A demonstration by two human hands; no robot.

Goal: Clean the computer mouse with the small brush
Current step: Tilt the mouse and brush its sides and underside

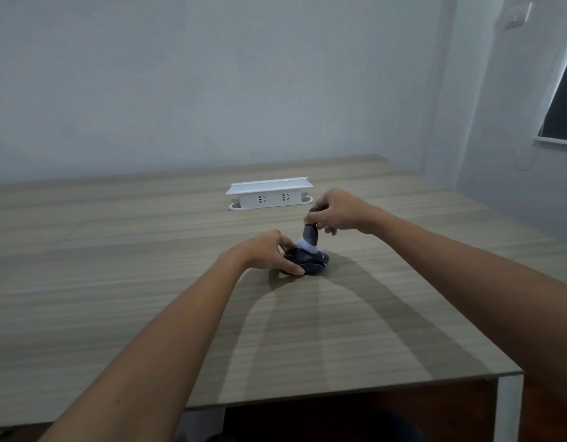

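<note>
A dark computer mouse (314,262) lies on the wooden table (116,282) near its middle. My left hand (266,253) grips the mouse from its left side, thumb along the near edge, and hides part of it. My right hand (338,212) holds the small brush (309,237) by its dark grey handle, upright and slightly tilted. The brush's white bristles press on the top of the mouse.
A white socket box (269,194) with two outlets stands on the table behind the mouse. The table's right edge and front corner (511,374) lie to the right. Walls close the back and right side.
</note>
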